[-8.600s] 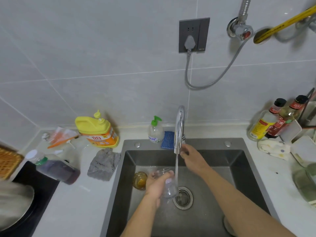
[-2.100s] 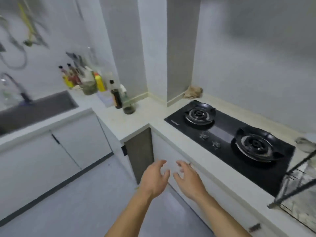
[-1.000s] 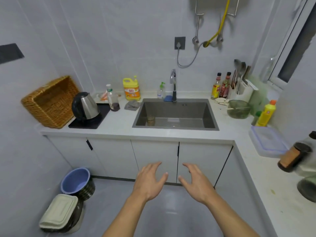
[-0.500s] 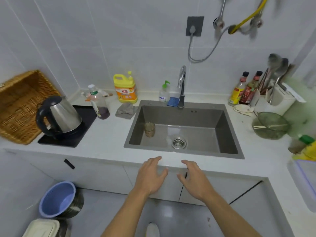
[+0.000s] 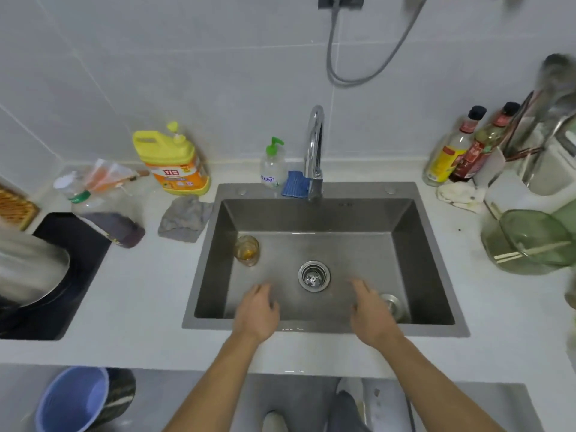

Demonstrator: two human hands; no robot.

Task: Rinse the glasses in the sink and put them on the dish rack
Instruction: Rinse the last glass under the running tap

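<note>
Head view: we've got left hand (image 5: 257, 313) and right hand (image 5: 371, 313) over the sink's (image 5: 433, 251) near edge, both empty, fingers loosely spread. One glass (image 5: 247, 251) stands upright by the left wall, amber at the bottom. The yellow detergent jug (image 5: 174, 163) reads 立白 in red; the pump bottle's (image 5: 271, 169) blue print is illegible.

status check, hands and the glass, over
Left hand and right hand open above the sink. Amber glass upright by its left wall, untouched. No stream from tap, nothing blocking the reach.

Even light (blurred, warped edges)
</note>
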